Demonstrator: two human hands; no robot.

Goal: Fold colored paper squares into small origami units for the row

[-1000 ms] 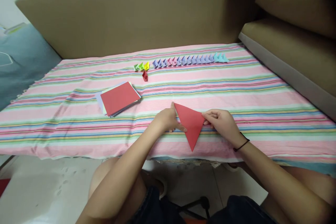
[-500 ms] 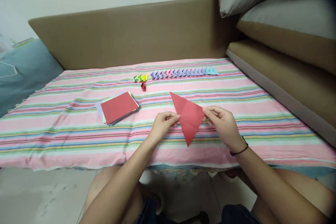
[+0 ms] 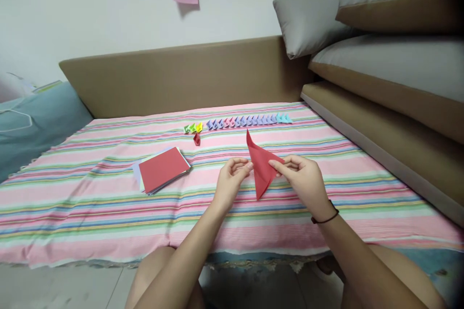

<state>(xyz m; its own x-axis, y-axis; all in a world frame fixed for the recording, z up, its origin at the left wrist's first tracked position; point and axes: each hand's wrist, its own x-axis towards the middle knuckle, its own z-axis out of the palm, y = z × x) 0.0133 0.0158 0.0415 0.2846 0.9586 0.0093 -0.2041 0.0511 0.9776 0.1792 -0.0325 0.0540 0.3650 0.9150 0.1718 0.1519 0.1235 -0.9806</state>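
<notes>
A red sheet of origami paper [image 3: 261, 164], folded to a pointed shape, is held above the striped cloth. Its upper tip bends and the lower tip points down toward me. My right hand [image 3: 302, 174] pinches its right corner, thumb lying over the front. At the left edge of the paper, my left hand [image 3: 234, 178] has thumb and fingers curled close together; their grip there is slight. Beyond the paper, a small dark red folded piece [image 3: 196, 139] lies on the cloth. A row of small folded paper pieces [image 3: 248, 121] in purple, pink and light blue stands behind.
To the left lies a stack of coloured paper [image 3: 164, 170], red on top. Green and yellow folded pieces [image 3: 193, 128] sit left of the row. The striped cloth [image 3: 108, 217] covers the seat before a brown backrest [image 3: 188, 82]. Cushions [image 3: 380, 67] are piled at right.
The red paper has turned and bent, its right corner drawn further between my right fingers. My left thumb has slid back to the paper's edge. The camera view has tilted upward.
</notes>
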